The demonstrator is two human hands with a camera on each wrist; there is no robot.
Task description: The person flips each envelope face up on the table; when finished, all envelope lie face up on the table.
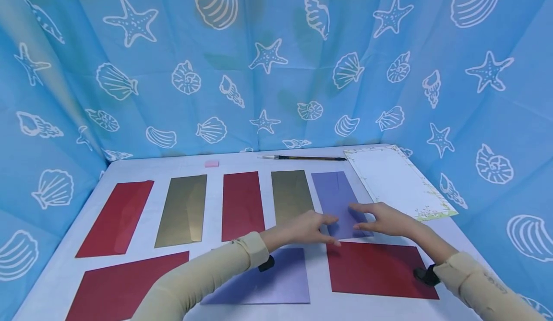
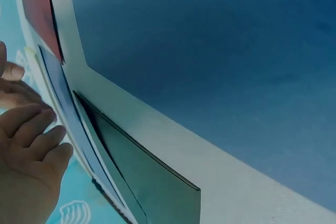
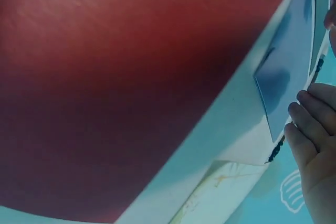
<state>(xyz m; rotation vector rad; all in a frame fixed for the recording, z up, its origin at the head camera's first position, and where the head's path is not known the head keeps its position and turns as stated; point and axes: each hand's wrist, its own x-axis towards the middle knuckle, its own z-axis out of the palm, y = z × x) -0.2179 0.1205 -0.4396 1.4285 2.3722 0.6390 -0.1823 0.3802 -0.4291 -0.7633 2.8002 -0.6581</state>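
Observation:
My left hand (image 1: pixel 304 227) reaches over the lower left of an upright purple envelope (image 1: pixel 331 191), fingers spread and empty. From the other side, my right hand (image 1: pixel 386 219) hovers by its right edge, thumb and fingers apart and holding nothing. Just below them lies a wide red envelope (image 1: pixel 376 268). A second purple envelope (image 1: pixel 285 282) sits under my left forearm, partly hidden by the sleeve. To the left of my left hand is a gold envelope (image 1: pixel 291 191). In the right wrist view, my right hand (image 3: pixel 320 145) shows loosely extended fingers.
Further left are a red envelope (image 1: pixel 242 206), a gold one (image 1: pixel 179 210) and another red one (image 1: pixel 114 220). One more red envelope (image 1: pixel 129 282) lies front left. A brush pen (image 1: pixel 308 158), pink eraser-like block (image 1: pixel 211 164) and floral-bordered paper (image 1: pixel 397 182) lie behind.

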